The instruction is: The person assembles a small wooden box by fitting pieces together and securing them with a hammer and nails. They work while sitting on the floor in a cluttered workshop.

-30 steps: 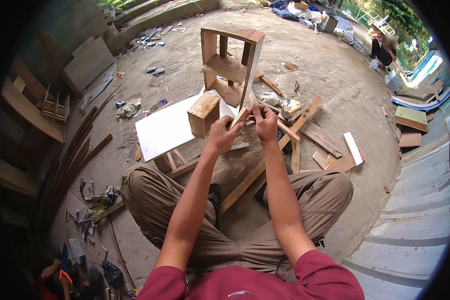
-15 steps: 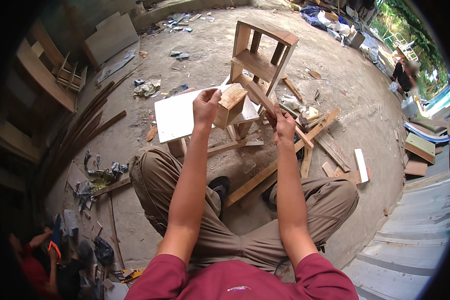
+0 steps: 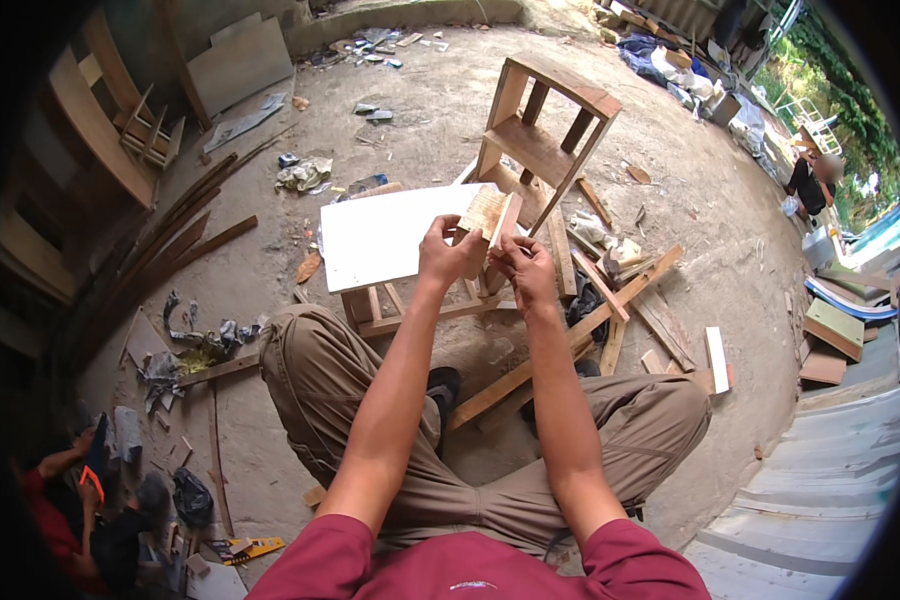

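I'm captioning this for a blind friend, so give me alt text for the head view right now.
A person's right grip holds a wooden strip, the left grip close beside it. Beyond are a wooden box, white panel and shelved wooden frame, with loose planks nearby.

This looks like a rough woodworking yard, open to the outdoors at two o'clock, where greenery point(image 3: 828, 75) shows. The ground point(image 3: 420, 120) is bare and dusty. Wood offcuts point(image 3: 662, 328) lie scattered at three o'clock, an open wooden shelf frame point(image 3: 532, 146) stands at one, and large flat boards point(image 3: 240, 68) lean between ten and eleven. What appears to be a handsaw point(image 3: 96, 448) shows at eight, ribbed metal sheeting point(image 3: 800, 490) at four.
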Action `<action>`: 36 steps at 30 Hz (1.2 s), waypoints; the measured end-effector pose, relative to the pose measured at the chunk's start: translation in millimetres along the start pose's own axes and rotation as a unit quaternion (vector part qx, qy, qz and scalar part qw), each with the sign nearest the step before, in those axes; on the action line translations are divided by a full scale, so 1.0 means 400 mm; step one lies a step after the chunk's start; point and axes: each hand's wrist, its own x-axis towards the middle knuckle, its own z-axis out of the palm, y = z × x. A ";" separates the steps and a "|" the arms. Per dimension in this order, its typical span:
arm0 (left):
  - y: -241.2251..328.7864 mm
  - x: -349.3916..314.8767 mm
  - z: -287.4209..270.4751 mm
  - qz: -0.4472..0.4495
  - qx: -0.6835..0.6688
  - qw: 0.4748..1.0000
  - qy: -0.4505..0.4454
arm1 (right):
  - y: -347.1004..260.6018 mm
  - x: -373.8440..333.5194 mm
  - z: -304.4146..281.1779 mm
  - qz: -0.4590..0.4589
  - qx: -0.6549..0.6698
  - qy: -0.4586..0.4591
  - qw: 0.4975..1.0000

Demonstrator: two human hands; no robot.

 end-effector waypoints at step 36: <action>-0.029 0.096 0.000 -0.045 -0.180 0.970 -0.155 | 0.007 0.017 -0.052 -0.208 -0.244 -0.031 0.947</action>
